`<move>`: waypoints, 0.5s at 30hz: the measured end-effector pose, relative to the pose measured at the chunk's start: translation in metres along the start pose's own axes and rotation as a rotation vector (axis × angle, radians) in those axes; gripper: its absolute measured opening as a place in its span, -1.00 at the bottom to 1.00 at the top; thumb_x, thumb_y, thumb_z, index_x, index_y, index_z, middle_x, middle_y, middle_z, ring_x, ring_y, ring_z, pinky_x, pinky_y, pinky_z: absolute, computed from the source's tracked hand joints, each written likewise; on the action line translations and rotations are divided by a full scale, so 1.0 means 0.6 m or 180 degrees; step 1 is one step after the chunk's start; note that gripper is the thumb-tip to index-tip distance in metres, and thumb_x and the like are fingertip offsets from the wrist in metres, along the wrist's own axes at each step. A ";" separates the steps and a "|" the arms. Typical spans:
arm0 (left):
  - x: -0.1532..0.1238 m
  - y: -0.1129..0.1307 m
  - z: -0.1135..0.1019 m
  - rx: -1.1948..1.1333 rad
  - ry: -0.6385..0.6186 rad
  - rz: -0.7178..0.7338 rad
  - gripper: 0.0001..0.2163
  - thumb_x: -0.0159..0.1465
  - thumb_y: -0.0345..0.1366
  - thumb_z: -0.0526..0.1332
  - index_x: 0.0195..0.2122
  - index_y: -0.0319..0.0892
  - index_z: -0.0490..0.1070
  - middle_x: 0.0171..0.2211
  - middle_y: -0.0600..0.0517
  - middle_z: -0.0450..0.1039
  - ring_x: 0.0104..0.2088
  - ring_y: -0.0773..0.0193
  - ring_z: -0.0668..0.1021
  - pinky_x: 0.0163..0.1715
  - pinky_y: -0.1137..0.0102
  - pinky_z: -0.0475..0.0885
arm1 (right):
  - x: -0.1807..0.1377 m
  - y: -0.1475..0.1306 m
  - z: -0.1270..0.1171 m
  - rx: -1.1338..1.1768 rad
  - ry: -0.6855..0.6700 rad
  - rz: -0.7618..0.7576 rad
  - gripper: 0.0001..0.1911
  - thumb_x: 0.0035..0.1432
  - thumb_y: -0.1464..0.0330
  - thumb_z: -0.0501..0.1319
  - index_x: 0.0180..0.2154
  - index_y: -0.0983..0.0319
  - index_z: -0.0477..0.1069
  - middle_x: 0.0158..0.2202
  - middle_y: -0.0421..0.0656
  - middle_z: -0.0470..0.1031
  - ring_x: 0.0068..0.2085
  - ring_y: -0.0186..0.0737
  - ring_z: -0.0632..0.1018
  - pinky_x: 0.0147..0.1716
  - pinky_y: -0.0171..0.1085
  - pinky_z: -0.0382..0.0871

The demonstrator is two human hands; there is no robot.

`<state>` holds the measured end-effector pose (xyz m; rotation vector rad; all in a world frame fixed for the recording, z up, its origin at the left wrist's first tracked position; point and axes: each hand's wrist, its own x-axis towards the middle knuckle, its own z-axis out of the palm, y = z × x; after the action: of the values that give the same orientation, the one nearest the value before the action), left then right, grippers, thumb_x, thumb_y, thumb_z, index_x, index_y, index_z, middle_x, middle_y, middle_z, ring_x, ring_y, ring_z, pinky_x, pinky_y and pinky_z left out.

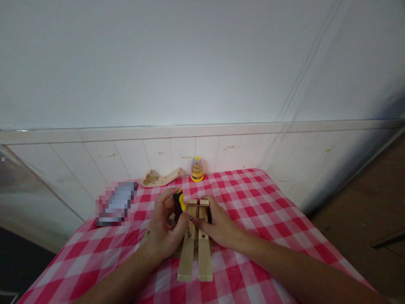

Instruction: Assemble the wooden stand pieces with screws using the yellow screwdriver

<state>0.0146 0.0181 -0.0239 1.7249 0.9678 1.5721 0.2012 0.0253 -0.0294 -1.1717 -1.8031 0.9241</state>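
Observation:
My left hand (163, 230) is closed around a black and yellow screwdriver (180, 200), whose handle leans up between thumb and fingers. Under both hands lies a wooden piece (205, 261) with two parallel slats and raised blocks at the far end. My right hand (218, 221) grips the right-hand block of this piece, its thumb reaching left across the gap. Small dark metal fasteners (190, 234) show on the left slat close to my fingertips. The screwdriver's tip is hard to make out, and my left hand hides part of what lies beneath it.
A pale curved wooden part (160, 179) lies at the back of the table by the wall. Right of it stands a clear-topped yellow bit container (197, 169). A blurred-out phone or tablet (118, 202) lies at left on the red-checked tablecloth (253, 198).

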 end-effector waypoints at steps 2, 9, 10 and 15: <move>0.003 0.000 0.000 -0.0008 0.0048 0.0058 -0.52 0.32 -0.40 0.24 0.23 -0.01 0.17 -0.26 0.07 0.49 -0.37 0.34 0.54 -0.36 0.45 0.43 | 0.002 0.003 0.001 -0.0002 0.0101 -0.0023 -0.91 0.34 0.32 0.19 -0.14 0.15 0.31 -0.21 -0.16 0.50 -0.18 -0.13 0.53 -0.23 -0.18 0.40; 0.016 0.007 0.008 -0.0292 0.0229 0.0091 -0.51 0.33 -0.32 0.30 0.25 -0.03 0.19 -0.19 0.01 0.53 -0.27 0.25 0.59 -0.25 0.37 0.50 | 0.006 0.018 0.002 -0.0305 0.1092 0.0060 -0.83 0.40 0.29 0.10 -0.31 0.13 0.28 -0.32 -0.18 0.48 -0.27 -0.12 0.51 -0.28 -0.18 0.37; 0.019 0.007 0.009 -0.0330 0.0233 0.0032 -0.48 0.32 -0.30 0.31 0.27 -0.03 0.18 -0.17 0.00 0.54 -0.25 0.23 0.61 -0.23 0.36 0.51 | 0.006 0.019 0.002 -0.0310 0.1149 0.0115 -0.83 0.39 0.29 0.10 -0.32 0.13 0.27 -0.33 -0.18 0.48 -0.28 -0.12 0.51 -0.29 -0.19 0.37; 0.042 0.005 0.001 -0.0349 0.0248 -0.0422 -0.51 0.28 -0.25 0.36 0.21 -0.08 0.32 -0.19 0.01 0.55 -0.20 0.21 0.61 -0.20 0.36 0.51 | 0.009 0.023 0.003 -0.0271 0.1026 0.0286 -0.83 0.36 0.30 0.13 -0.33 0.12 0.22 -0.34 -0.20 0.45 -0.31 -0.13 0.49 -0.33 -0.21 0.34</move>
<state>0.0165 0.0376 -0.0073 1.5041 0.9937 1.5855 0.2034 0.0342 -0.0412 -1.3790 -1.5520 0.6679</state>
